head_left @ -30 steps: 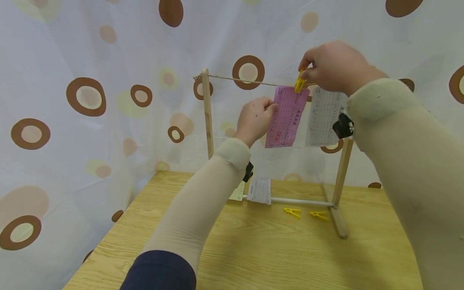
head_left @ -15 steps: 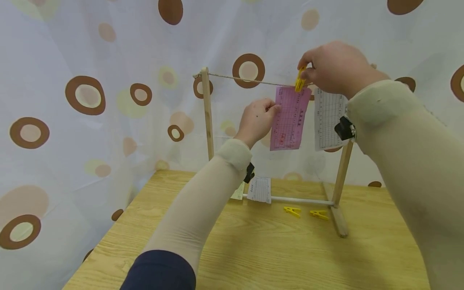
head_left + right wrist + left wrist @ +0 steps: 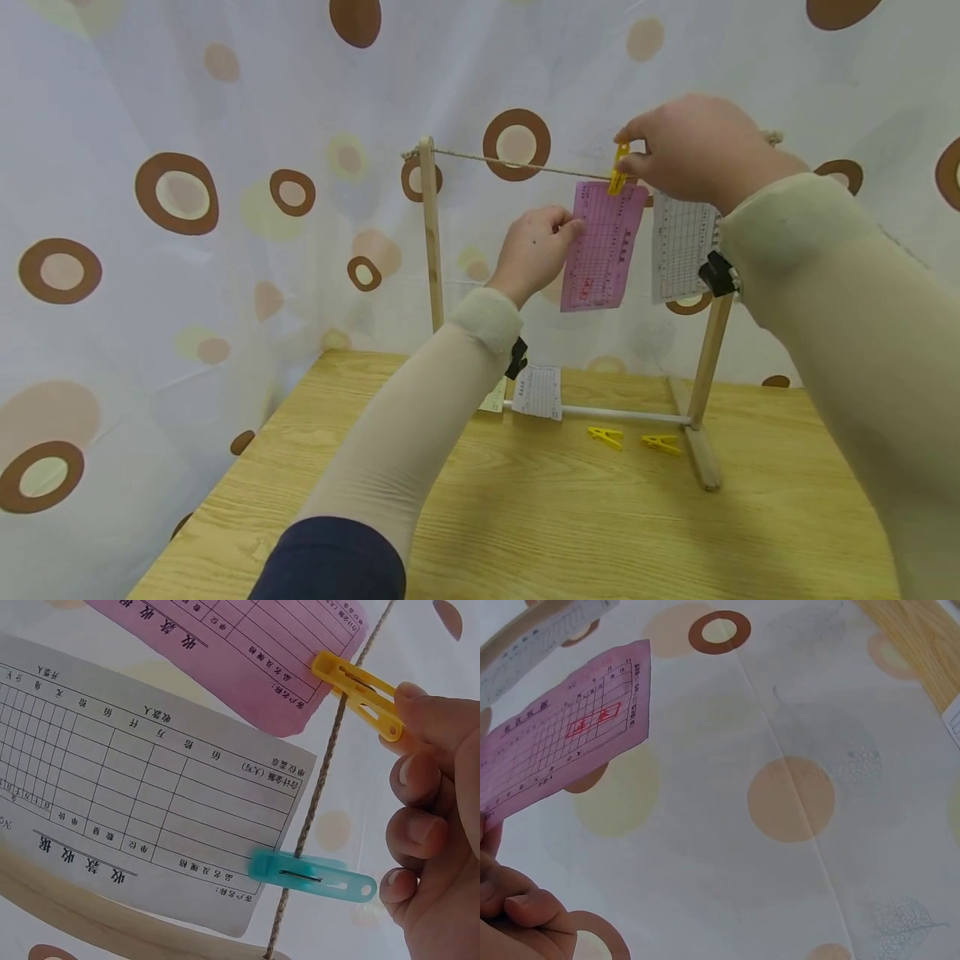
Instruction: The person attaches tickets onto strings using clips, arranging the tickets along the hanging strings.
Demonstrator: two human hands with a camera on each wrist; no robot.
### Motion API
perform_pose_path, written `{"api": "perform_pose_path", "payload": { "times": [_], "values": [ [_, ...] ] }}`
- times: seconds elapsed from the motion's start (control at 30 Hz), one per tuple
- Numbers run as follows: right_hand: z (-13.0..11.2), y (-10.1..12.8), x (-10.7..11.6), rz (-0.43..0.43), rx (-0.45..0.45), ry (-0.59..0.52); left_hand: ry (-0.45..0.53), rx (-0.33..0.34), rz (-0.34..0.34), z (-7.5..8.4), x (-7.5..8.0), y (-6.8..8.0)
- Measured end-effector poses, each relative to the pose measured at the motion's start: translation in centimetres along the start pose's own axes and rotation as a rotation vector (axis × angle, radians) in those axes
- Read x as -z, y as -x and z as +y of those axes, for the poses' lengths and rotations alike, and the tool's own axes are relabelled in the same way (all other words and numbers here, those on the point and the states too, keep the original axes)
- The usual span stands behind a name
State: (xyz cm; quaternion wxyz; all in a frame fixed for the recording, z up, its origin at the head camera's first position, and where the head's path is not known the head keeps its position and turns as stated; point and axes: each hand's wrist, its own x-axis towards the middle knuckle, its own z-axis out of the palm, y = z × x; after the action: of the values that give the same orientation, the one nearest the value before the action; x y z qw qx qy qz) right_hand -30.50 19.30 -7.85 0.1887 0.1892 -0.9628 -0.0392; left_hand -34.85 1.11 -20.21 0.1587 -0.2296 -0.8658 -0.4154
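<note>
A pink slip point(image 3: 603, 247) hangs from the string point(image 3: 517, 165) of a wooden frame point(image 3: 430, 233), clamped by a yellow clothespin point(image 3: 618, 168). My right hand point(image 3: 628, 157) pinches the top of that clothespin. In the right wrist view the yellow clothespin point(image 3: 358, 694) bites the pink slip point(image 3: 247, 652) at the string point(image 3: 322, 780), with a fingertip on its end. My left hand point(image 3: 566, 227) holds the pink slip's left edge. The left wrist view shows the pink slip point(image 3: 562, 742) above curled fingers point(image 3: 517, 915). A white slip point(image 3: 681, 247) hangs to the right under a teal clothespin point(image 3: 315, 875).
Two yellow clothespins point(image 3: 604, 437) point(image 3: 660, 444) lie on the wooden table point(image 3: 570, 525) near the frame's white lower bar point(image 3: 630, 415). Another white slip point(image 3: 537, 392) lies by that bar. A curtain with brown circles point(image 3: 180, 192) hangs close behind.
The pink slip has swung from a slant to hang nearly straight. Both hands drifted slightly right with it and keep their holds.
</note>
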Motion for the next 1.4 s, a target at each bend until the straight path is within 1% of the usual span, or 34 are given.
{"api": "perform_pose_path", "payload": {
  "times": [0.17, 0.33, 0.5, 0.7, 0.83, 1.0, 1.13, 1.4],
  "values": [
    [-0.1, 0.7, -0.4, 0.041, 0.016, 0.020, -0.022, -0.010, -0.023, -0.3, 0.1, 0.1],
    [0.0, 1.6, -1.0, 0.085, 0.059, -0.001, -0.050, -0.009, -0.039, -0.7, 0.5, 0.3],
    [0.2, 2.4, -1.5, 0.123, 0.072, -0.032, -0.061, 0.002, -0.062, -1.1, 1.0, 0.8],
    [-0.2, 3.4, -2.2, 0.175, 0.098, -0.064, -0.090, -0.035, -0.097, -1.8, 1.5, 1.4],
    [-0.7, 4.1, -2.6, 0.173, 0.128, -0.082, -0.127, -0.044, -0.125, -2.2, 1.7, 1.8],
    [-0.9, 4.9, -3.3, 0.168, 0.137, -0.074, -0.160, -0.045, -0.143, -2.6, 1.8, 2.3],
    [-0.9, 5.4, -3.9, 0.169, 0.137, -0.062, -0.171, -0.049, -0.147, -2.9, 1.9, 2.8],
    [-0.8, 6.2, -5.1, 0.123, 0.137, -0.109, -0.176, -0.064, -0.168, -3.3, 2.0, 3.9]
  ]
}}
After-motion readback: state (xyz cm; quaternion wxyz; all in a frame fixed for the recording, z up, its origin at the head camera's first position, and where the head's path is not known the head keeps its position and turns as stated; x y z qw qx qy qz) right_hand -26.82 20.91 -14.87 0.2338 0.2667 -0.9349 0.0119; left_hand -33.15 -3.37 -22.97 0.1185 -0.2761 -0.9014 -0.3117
